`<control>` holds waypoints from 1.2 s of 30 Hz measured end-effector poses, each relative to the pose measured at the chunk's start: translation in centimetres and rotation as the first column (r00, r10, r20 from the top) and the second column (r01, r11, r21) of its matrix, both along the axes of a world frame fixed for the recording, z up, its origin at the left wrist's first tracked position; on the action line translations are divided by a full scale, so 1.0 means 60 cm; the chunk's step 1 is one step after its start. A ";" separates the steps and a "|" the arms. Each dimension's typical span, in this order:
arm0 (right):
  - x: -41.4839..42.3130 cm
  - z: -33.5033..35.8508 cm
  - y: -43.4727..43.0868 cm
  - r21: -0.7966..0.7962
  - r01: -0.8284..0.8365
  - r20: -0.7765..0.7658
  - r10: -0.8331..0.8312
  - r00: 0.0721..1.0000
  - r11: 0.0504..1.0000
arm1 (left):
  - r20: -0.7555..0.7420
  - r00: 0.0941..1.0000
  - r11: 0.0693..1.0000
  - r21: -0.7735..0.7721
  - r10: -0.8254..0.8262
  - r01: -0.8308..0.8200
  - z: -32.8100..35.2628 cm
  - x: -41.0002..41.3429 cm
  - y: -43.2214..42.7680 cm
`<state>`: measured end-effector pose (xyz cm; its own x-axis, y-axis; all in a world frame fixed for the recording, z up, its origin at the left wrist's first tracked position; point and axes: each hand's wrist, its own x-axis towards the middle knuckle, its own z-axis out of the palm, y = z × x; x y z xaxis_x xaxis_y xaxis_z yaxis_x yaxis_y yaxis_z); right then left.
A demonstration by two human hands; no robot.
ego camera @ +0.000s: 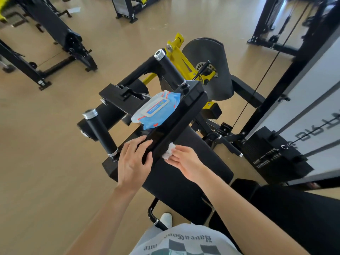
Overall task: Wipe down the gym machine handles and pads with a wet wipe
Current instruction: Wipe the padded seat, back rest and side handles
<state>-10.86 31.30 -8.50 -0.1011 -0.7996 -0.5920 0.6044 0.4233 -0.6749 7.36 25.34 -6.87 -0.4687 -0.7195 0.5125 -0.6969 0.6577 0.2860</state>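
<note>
A black gym machine stands before me, with a glossy top bar (176, 115) and a sloped pad (193, 150) beside it. My right hand (185, 161) pinches a crumpled white wet wipe (169, 150) against the seam between bar and pad. My left hand (135, 161) rests flat on the near end of the bar, fingers straight. A blue wipe pack (156, 110) lies on the bar further up. Two black handles with chrome ends rise from the bar: the near-left handle (99, 131) and the far handle (171, 66).
A yellow pivot arm (176, 52) and a dark round pad (211, 63) sit behind the far handle. A cable weight stack (272, 153) stands at right. Other black machines (55, 39) occupy the tan floor at upper left. My white shoe (166, 219) shows below.
</note>
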 end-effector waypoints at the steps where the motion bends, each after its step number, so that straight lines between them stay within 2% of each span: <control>1: 0.004 0.005 0.012 -0.013 -0.020 -0.015 0.020 1.000 1.000 | -0.023 0.999 1.000 0.000 -0.032 0.032 0.002 0.001 0.001; 4: 0.007 0.024 0.051 -0.074 -0.053 -0.052 0.049 0.997 0.996 | -0.109 0.983 0.987 0.045 -0.147 0.153 0.011 0.000 0.012; 7: 0.014 0.047 0.091 -0.082 0.011 -0.166 -0.024 0.986 0.997 | -0.209 0.938 0.917 0.236 -0.275 0.321 0.019 -0.009 0.034; 9: 0.022 0.061 0.120 -0.101 0.106 -0.231 -0.127 0.965 0.989 | -0.295 0.905 0.813 0.412 -0.307 0.411 0.027 -0.017 0.053; 11: 0.032 0.073 0.152 -0.141 0.179 -0.310 -0.215 0.926 0.974 | -0.400 0.877 0.659 0.588 -0.267 0.469 0.036 -0.029 0.072; 14: 0.051 0.087 0.199 -0.156 0.246 -0.488 -0.291 0.823 0.957 | -0.497 0.842 0.431 0.727 -0.207 0.535 0.040 -0.049 0.096; 18: 0.080 0.092 0.263 -0.086 0.345 -0.647 -0.315 0.695 0.935 | -0.585 0.772 0.165 0.760 -0.250 0.629 0.029 -0.067 0.130; 22: 0.099 0.091 0.339 0.003 0.481 -0.731 -0.327 0.599 0.877 | -0.616 0.742 0.007 0.768 -0.265 0.640 0.019 -0.076 0.162; 27: 0.119 0.092 0.410 0.049 0.612 -0.783 -0.350 0.514 0.789 | -0.615 0.711 -0.075 0.772 -0.339 0.632 0.022 -0.092 0.205; 30: 0.116 0.095 0.447 0.077 0.546 -0.796 -0.278 0.538 0.834 | -0.647 0.655 -0.156 0.747 -0.390 0.646 0.038 -0.109 0.230; 33: 0.110 0.110 0.481 -0.006 0.494 -0.736 -0.338 0.586 0.869 | -0.641 0.561 -0.201 0.733 -0.523 0.650 0.059 -0.132 0.262; 36: 0.098 0.129 0.519 -0.056 0.518 -0.701 -0.403 0.588 0.854 | -0.602 0.435 -0.204 0.712 -0.670 0.672 0.077 -0.158 0.300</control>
